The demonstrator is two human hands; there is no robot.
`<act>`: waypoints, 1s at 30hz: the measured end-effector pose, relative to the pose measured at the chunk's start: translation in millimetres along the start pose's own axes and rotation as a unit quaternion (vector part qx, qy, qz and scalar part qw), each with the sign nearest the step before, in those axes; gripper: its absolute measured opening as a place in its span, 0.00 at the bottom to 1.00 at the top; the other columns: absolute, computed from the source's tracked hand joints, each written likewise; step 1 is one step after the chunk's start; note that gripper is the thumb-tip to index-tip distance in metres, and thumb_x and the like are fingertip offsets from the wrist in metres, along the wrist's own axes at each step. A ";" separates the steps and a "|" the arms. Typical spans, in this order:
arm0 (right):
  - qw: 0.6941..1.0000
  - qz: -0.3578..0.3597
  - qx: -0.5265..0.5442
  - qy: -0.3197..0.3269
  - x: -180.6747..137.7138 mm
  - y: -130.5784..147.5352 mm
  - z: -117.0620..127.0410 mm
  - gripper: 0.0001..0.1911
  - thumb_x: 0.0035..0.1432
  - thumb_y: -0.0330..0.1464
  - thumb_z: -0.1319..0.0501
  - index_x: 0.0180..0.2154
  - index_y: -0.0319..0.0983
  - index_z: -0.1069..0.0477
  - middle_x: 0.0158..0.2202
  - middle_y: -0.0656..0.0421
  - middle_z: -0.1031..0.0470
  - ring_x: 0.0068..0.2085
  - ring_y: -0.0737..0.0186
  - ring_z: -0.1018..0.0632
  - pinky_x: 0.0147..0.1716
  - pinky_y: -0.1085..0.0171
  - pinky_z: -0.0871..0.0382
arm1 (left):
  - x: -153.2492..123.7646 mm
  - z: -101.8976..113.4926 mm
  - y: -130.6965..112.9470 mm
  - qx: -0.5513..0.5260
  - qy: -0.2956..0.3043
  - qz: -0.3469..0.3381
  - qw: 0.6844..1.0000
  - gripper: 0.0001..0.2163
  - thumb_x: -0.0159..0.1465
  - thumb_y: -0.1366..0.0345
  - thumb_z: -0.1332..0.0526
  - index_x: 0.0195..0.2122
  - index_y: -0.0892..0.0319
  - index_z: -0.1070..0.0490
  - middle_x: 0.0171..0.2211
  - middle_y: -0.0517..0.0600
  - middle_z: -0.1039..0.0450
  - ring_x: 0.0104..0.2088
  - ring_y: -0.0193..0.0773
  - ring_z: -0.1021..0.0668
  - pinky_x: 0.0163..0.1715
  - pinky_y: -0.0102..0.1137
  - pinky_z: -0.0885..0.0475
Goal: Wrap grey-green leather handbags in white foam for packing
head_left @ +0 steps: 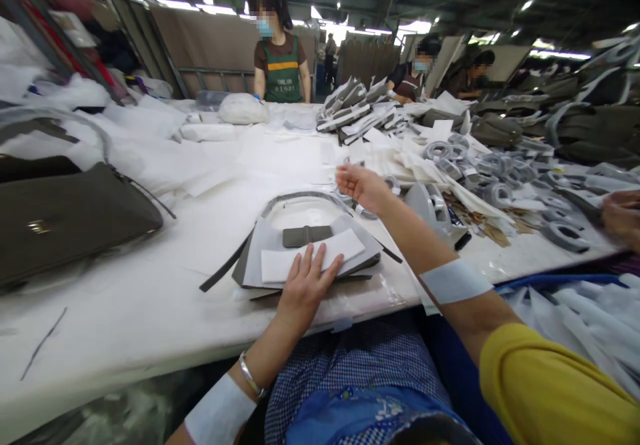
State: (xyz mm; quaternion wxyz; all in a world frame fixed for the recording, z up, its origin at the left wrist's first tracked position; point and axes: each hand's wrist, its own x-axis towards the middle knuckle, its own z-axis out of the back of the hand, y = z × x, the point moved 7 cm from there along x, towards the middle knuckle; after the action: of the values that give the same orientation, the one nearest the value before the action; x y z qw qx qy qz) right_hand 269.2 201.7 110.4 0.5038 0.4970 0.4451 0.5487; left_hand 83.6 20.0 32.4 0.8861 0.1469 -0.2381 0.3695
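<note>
Left hand (305, 285): laid flat with fingers spread, pressing on a white rectangular paper strip (320, 253) on top of the stack of grey cut bag panels (260, 248). Stack near the front edge of the white-covered work table (150, 298), straight before the person. On the stack, just beyond the paper strip, a short dark olive leather tab (307, 235). Behind that, a grey curved handle band (300, 196), arching over the far side of the stack.

Right hand (363, 186): raised just beyond the far right corner of the stack, fingers loosely bent. Not possible to tell if something small is pinched there.

Right of the stack, many grey coiled straps (495, 193). Far left of the stack, a flat dark olive handbag with a gold clasp (75, 222). Far right of the stack, another person's hand (623, 215) at the table edge. Well beyond the stack, across the table, a person in a green apron (281, 65).
</note>
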 end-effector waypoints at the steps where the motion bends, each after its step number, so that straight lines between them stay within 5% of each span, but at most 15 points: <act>1: 0.988 -0.017 -0.147 0.053 -3.4 -11.6 -16.1 0.16 0.67 0.42 0.45 0.45 0.39 0.26 0.37 0.56 0.18 0.41 0.63 0.19 0.43 0.65 0.24 | -0.3 0.7 -1.2 0.012 0.000 -0.002 1.000 0.27 0.68 0.70 0.41 0.67 0.48 0.43 0.66 0.58 0.39 0.65 0.56 0.37 0.59 0.49 0.32; 3: 0.939 -0.034 -0.319 0.122 -9.7 -34.4 -38.5 0.16 0.61 0.44 0.38 0.38 0.37 0.22 0.34 0.54 0.18 0.41 0.57 0.19 0.44 0.61 0.25 | -1.6 2.6 -4.5 0.031 -0.004 -0.003 1.000 0.27 0.67 0.69 0.40 0.66 0.49 0.41 0.65 0.58 0.37 0.64 0.57 0.35 0.58 0.49 0.30; 6: 0.894 -0.043 -0.424 0.139 -9.3 -58.2 -54.4 0.18 0.51 0.46 0.30 0.27 0.36 0.22 0.32 0.49 0.18 0.44 0.46 0.20 0.48 0.57 0.28 | -5.9 5.3 -11.3 0.049 -0.012 0.006 0.999 0.25 0.67 0.67 0.40 0.66 0.48 0.40 0.64 0.58 0.36 0.63 0.57 0.32 0.56 0.48 0.28; 13: 0.829 -0.094 -0.540 0.114 11.3 -84.6 -63.8 0.20 0.50 0.46 0.30 0.32 0.33 0.21 0.43 0.39 0.20 0.51 0.38 0.23 0.49 0.54 0.30 | -19.6 9.8 -21.8 0.074 -0.030 0.016 0.997 0.26 0.68 0.66 0.41 0.67 0.47 0.42 0.65 0.57 0.37 0.63 0.55 0.32 0.56 0.47 0.29; 17: 0.846 -0.146 -0.497 0.123 15.6 -95.6 -58.8 0.16 0.56 0.43 0.32 0.32 0.34 0.23 0.36 0.50 0.20 0.42 0.52 0.19 0.44 0.55 0.27 | -22.7 10.3 -20.8 0.081 -0.024 0.011 0.996 0.27 0.68 0.66 0.41 0.67 0.47 0.44 0.65 0.56 0.38 0.64 0.54 0.33 0.56 0.46 0.28; 21: 0.897 -0.176 -0.384 0.128 14.4 -105.0 -56.5 0.14 0.64 0.41 0.38 0.34 0.35 0.27 0.32 0.60 0.22 0.32 0.65 0.22 0.36 0.61 0.24 | -23.0 5.6 -15.9 0.084 -0.018 0.003 0.996 0.26 0.69 0.66 0.42 0.67 0.46 0.44 0.65 0.56 0.38 0.63 0.54 0.32 0.56 0.46 0.28; 26: 0.966 -0.134 -0.196 0.100 12.7 -97.3 -44.8 0.11 0.58 0.35 0.32 0.29 0.37 0.31 0.31 0.58 0.20 0.35 0.65 0.20 0.36 0.67 0.24 | -21.3 5.5 -6.1 0.069 -0.035 0.002 0.997 0.25 0.69 0.68 0.44 0.67 0.45 0.42 0.65 0.54 0.37 0.63 0.53 0.32 0.56 0.45 0.29; 30: 0.989 -0.098 -0.070 0.086 9.4 -84.1 -32.2 0.13 0.55 0.37 0.31 0.30 0.39 0.32 0.38 0.52 0.18 0.40 0.60 0.18 0.41 0.63 0.22 | -17.5 7.1 -0.4 0.081 -0.004 -0.004 0.997 0.25 0.69 0.68 0.44 0.66 0.46 0.41 0.64 0.54 0.35 0.63 0.52 0.31 0.55 0.44 0.28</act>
State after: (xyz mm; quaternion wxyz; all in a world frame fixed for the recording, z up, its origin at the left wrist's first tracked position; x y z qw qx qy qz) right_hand 246.4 219.5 24.6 0.5481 0.3656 0.4940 0.5673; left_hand 71.0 6.5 29.1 0.8717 0.2207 -0.2103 0.3836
